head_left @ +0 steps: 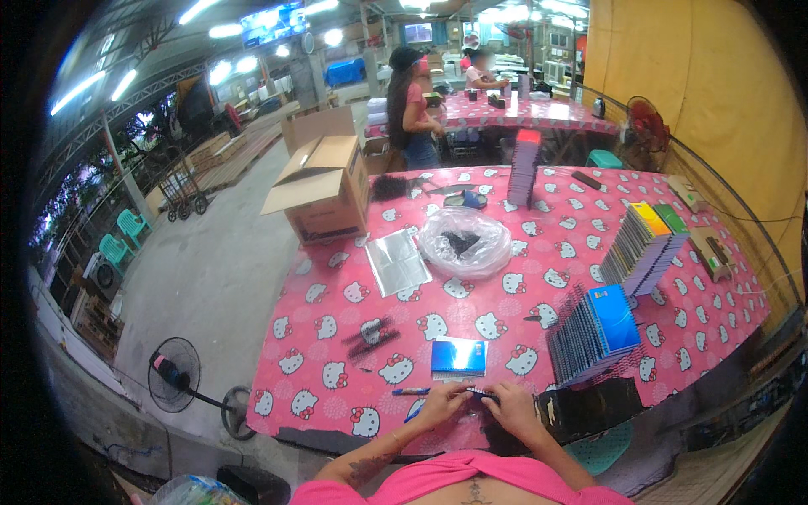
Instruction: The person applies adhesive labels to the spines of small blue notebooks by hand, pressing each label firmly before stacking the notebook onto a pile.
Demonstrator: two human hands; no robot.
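Note:
My left hand (445, 404) and my right hand (510, 407) are close together at the near edge of the table, fingers closed. Between their fingertips runs a narrow white-and-dark striped strip (478, 391); its kind is too small to tell. Just beyond them, a blue-covered notebook (459, 357) lies flat on pale sheets. Beside my left hand is a blue-and-dark pen-like tool (411, 391). A tall stack of blue spiral notebooks (613, 321) stands to the right of my right hand. Loose black spiral coils (370, 337) lie to the left.
A clear plastic bag (484, 261) holds black pieces; clear plastic sleeves (398, 265) lie beside it. Yellow-and-green (646, 220) and red-topped (526, 156) notebook stacks stand farther off. An open cardboard box (328, 202) occupies the far left corner. A fan (175, 375) stands left; people work beyond.

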